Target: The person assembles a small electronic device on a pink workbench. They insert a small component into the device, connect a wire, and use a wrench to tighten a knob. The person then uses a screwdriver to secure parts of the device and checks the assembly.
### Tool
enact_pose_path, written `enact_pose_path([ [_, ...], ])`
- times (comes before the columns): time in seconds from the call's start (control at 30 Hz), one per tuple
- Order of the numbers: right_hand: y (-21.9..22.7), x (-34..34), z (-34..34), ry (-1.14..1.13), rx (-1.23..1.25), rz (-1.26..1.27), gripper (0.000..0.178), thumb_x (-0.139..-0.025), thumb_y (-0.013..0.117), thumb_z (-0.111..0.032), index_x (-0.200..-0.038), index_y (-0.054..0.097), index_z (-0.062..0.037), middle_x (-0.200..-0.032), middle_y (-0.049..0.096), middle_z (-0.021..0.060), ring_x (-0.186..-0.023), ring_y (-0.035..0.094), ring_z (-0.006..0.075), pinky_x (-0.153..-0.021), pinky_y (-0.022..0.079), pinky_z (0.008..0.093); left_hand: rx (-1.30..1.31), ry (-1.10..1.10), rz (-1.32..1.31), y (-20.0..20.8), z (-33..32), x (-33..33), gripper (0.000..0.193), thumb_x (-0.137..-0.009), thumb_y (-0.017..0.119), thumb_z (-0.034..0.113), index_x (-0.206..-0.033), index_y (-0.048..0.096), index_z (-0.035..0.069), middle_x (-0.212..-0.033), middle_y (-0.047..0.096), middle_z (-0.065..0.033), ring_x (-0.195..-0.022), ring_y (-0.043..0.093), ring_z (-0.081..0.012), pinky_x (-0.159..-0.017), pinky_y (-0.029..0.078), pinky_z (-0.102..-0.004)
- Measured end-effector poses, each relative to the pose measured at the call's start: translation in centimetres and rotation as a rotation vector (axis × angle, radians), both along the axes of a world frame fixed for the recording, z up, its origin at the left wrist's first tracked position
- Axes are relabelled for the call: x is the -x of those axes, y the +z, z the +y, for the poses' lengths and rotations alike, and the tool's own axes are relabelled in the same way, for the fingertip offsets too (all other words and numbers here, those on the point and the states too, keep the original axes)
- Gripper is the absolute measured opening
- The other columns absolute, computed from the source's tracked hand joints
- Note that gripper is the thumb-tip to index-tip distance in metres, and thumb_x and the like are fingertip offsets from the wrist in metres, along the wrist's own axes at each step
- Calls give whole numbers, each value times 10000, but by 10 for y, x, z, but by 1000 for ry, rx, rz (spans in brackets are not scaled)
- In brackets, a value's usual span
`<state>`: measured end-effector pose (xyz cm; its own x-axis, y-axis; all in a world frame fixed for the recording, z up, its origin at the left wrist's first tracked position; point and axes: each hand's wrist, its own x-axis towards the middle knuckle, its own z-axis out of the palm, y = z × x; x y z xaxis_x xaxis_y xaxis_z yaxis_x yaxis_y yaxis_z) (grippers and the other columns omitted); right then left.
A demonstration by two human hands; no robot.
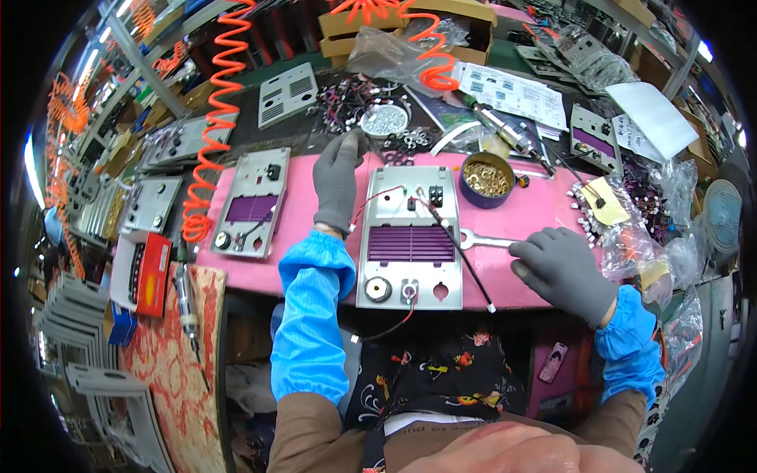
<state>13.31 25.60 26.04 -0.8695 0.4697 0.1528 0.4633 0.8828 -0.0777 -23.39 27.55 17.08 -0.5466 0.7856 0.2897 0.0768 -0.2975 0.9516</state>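
Note:
A grey metal panel (374,205) with a purple slatted vent lies on the pink mat in front of me, bearing black switches, a round knob-like part and loose wires. My left hand (339,175), grey-gloved, reaches past the panel's upper left corner. Its fingers stretch toward small black parts and a white dish (385,121) of small metal pieces; nothing shows in them, though the tips are partly hidden. To the panel's right, my right hand (564,272), also gloved, has its fingers closed at the handle end of an open-ended wrench (487,240). The wrench's jaw points at the panel edge.
Another panel (254,197) lies at left, beside a hanging orange coiled hose (223,102). A dark bowl (486,180) of brass-coloured nuts stands beyond the wrench. Power screwdrivers (505,130) lie behind it. Bundled wires (587,213) and plastic bags (670,260) crowd the right.

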Motion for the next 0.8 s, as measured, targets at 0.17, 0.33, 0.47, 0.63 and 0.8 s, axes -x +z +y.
enact_pose_path([
  [0.17, 16, 18, 88, -8, -199, -179, 155, -841, 664, -250, -879, 656, -100, -765, 618, 91, -749, 623, 283, -670, 485, 434, 97, -112, -36, -15, 18, -4, 336, -994, 555, 265, -1145, 675, -10, -1032, 703, -74, -935, 646, -154, -847, 514, -301],
  [0.33, 29, 61, 261, -200, -321, -274, 141, -833, 573, -144, -863, 684, -61, -833, 678, 168, -818, 672, 360, -718, 530, 481, 219, -104, 57, -26, 12, -4, 292, -971, 597, 234, -1118, 699, 4, -1004, 711, -58, -920, 632, -124, -832, 502, -277],
  [0.47, 29, 92, 404, -378, -199, -158, 251, -843, 534, -74, -1048, 678, -60, -1008, 687, 223, -972, 654, 408, -840, 519, 478, 301, -127, 124, -18, 18, -10, 276, -950, 628, 221, -1098, 707, 2, -968, 713, -58, -894, 634, -120, -802, 508, -279],
  [0.63, -1, 156, 507, -442, -189, 9, 308, -846, 530, -56, -1114, 681, -69, -1081, 683, 223, -1017, 658, 393, -893, 519, 451, 379, -108, 19, -11, 12, -8, 244, -938, 633, 190, -1045, 707, -16, -900, 704, -71, -832, 641, -126, -738, 521, -279],
  [0.8, -46, 184, 586, -495, -180, -53, 306, -841, 531, -72, -1100, 694, -79, -1067, 690, 221, -1035, 654, 395, -911, 505, 469, 422, -92, -2, -1, 15, -8, 230, -928, 637, 177, -1010, 716, -22, -865, 694, -50, -777, 625, -104, -675, 511, -269],
])
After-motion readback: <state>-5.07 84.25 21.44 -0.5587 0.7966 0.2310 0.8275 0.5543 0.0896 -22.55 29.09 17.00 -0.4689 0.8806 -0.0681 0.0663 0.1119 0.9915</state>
